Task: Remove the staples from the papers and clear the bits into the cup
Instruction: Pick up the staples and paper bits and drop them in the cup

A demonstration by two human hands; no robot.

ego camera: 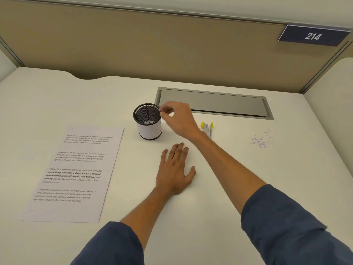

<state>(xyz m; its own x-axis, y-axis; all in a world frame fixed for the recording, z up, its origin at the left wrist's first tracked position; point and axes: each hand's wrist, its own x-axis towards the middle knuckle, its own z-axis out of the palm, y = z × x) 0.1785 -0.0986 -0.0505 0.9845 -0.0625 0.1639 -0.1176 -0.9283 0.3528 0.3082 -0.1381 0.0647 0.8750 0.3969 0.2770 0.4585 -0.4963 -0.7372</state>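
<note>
A black mesh cup [148, 121] with a white paper wrap stands upright mid-desk. My right hand [178, 119] hovers at its right rim, thumb and fingertips pinched together over the edge; whatever is between them is too small to see. My left hand [175, 170] lies flat and empty on the desk in front of the cup, fingers spread. A stack of printed papers [76, 173] lies to the left. A small pile of pulled staples [260, 140] is scattered at the right. A staple remover with yellow tips [207, 128] lies just behind my right wrist.
A grey cable hatch [214, 103] is set into the desk behind the cup. A tan partition wall [152, 44] with a "214" sign [313, 36] closes the back. The desk's right edge meets another partition.
</note>
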